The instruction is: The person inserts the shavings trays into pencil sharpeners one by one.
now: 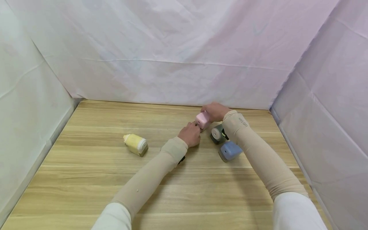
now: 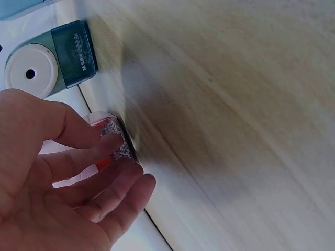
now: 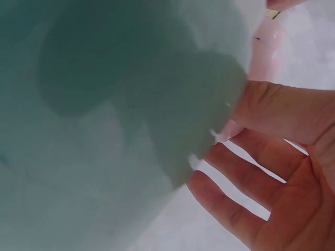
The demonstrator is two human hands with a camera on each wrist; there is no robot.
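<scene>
A pink pencil sharpener (image 1: 202, 119) stands near the back of the table, between both hands. My right hand (image 1: 217, 111) grips its body from behind and the right, with the thumb on one side and the fingers on the other in the right wrist view. At its front, my left hand (image 1: 190, 134) has thumb and index finger against the see-through shavings drawer (image 2: 111, 127), its other fingers loosely bent. Grey shavings and something orange-red show inside. Beside the right wrist is a dark green pencil sharpener (image 1: 216, 135); its blurred surface fills much of the right wrist view.
A blue pencil sharpener (image 1: 230, 150) lies under the right forearm, in front of the green one. Farther left is a yellow pencil sharpener (image 1: 134, 143). White cloth walls (image 1: 172, 83) border the wood-grain table (image 1: 95, 179) at the back and both sides.
</scene>
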